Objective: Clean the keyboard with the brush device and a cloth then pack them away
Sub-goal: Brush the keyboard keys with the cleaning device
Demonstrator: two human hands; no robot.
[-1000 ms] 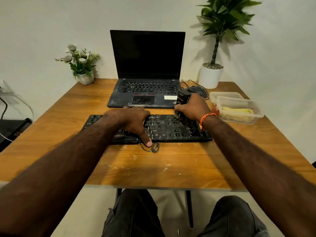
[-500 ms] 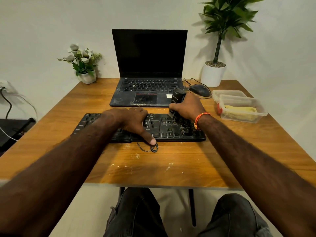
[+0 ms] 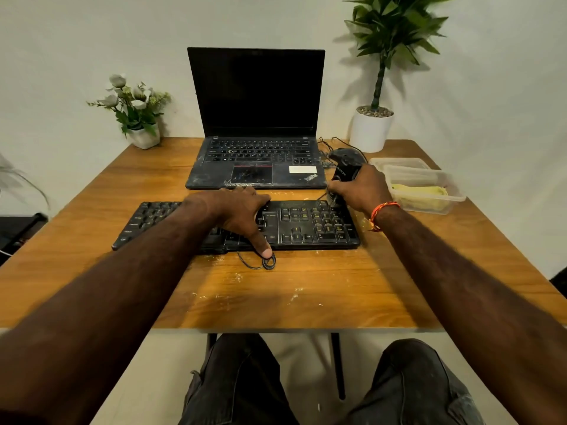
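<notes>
keyboard middle hidden by left hand | brush device mostly hidden by right hand

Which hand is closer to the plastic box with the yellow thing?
Right. The right hand is just beside the plastic box; the left hand is farther away, on the keyboard.
</notes>
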